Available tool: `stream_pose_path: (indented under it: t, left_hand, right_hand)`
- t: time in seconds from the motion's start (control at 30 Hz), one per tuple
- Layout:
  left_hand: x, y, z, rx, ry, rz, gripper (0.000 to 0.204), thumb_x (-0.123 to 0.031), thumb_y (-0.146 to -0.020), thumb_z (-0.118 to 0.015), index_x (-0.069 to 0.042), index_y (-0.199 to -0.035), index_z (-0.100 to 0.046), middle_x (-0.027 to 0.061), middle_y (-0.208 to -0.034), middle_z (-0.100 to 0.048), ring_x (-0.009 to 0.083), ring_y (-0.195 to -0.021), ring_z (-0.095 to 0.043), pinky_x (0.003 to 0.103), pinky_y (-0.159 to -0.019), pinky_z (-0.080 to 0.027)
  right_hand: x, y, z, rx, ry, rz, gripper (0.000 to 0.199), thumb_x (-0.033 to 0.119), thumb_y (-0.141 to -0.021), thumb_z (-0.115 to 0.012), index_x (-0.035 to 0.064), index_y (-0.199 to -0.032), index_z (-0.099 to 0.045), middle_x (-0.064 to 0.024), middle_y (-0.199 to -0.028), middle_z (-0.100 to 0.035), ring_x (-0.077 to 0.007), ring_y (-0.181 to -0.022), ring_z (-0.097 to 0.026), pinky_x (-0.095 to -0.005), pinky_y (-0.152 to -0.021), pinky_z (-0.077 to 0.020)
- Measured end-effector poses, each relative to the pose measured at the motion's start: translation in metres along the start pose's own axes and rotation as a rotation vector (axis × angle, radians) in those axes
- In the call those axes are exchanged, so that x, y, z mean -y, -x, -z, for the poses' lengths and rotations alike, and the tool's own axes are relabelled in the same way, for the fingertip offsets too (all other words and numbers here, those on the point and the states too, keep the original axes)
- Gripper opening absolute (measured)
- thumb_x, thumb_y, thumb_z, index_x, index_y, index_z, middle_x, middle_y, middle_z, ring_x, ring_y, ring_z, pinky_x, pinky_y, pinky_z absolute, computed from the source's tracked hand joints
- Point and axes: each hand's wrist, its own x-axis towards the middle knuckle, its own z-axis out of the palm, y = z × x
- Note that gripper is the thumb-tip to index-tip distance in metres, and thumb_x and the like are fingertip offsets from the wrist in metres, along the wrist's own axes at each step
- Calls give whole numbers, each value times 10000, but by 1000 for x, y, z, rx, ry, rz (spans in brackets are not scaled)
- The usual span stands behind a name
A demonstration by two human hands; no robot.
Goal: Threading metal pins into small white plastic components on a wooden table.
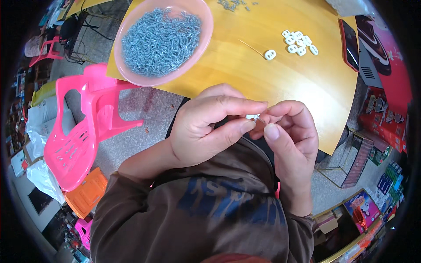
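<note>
Head view: your left hand [206,127] and right hand [289,131] meet below the near edge of the yellow surface [280,83], each grip pinched on a small white piece [253,117] with a tiny spring [262,120]. A pink bowl of springs [162,39] overhangs the left edge; white rings [299,41] lie toward the right. Pink chair [83,131] left; red boxes [381,118] right.

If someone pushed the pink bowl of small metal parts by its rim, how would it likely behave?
The pink bowl looks like thin plastic, so it may flex. Heaped metal parts probably make it heavy. It overhangs the table edge, so it might tip.
</note>
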Motion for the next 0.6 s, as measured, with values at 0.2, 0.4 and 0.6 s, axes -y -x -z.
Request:
stream_pose_path:
  t: [0.2,0.4,0.6]
  left_hand:
    - [0,3,-2,-24,107,104,274,40,-773,-558,17,-1045,-532,76,-863,-500,102,-659,-504,200,-565,-405]
    - [1,1,0,11,17,23,278,32,-759,-585,16,-1033,-541,68,-814,-522,107,-660,-516,209,-556,-411]
    - [2,-2,1,0,-116,-143,275,26,-717,-627,7,-986,-573,84,-802,-575,159,-646,-548,237,-559,-430]
  right_hand:
    - [2,3,2,-5,23,-57,181,-14,-811,-545,-10,-983,-487,-23,-870,-539,-65,-806,-489,-194,-750,-397]
    - [4,4,-5,-56,98,-79,107,10,-826,-540,-16,-927,-513,-13,-840,-549,-47,-763,-491,-170,-698,-403]
    - [7,3,-4,-48,163,-101,76,52,-841,-538,-6,-887,-522,-2,-773,-543,-35,-693,-475,-157,-633,-397]
